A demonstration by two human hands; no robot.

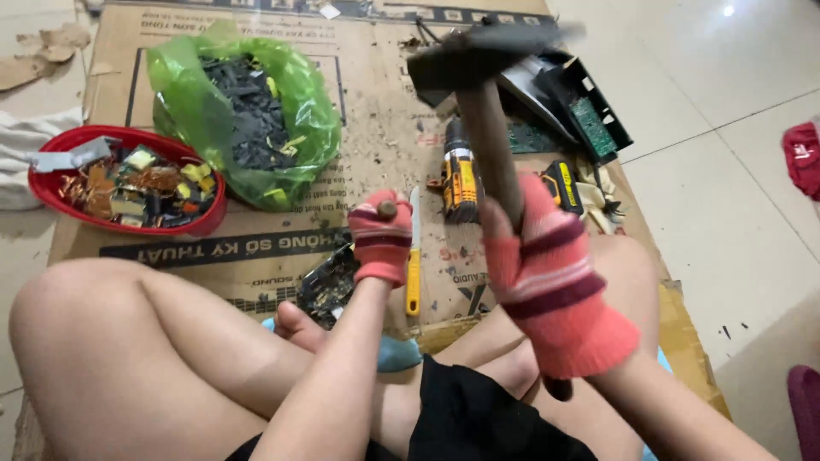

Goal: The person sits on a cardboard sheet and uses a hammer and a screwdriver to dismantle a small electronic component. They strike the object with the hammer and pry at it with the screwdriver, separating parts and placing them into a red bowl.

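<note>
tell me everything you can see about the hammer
The hammer has a dark metal head, blurred as if in motion, on a brown handle that looks wooden. It is raised above the cardboard sheet, head up and tilted to the left, handle slanting down to the right. The right hand, in a pink striped glove, grips the lower handle; nothing else touches it. Its butt end shows below the glove. It hangs in front of the yellow-and-black cordless drill.

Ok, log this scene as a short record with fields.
right hand: pink knit glove, grips raised hammer by its wooden handle
left hand: same glove, pinches a small brown piece
floor cover: flattened cardboard
left side: red bowl of copper-wound parts; green plastic bag of dark scraps
centre: yellow-handled tool, cordless drill
upper right: green circuit board
</note>
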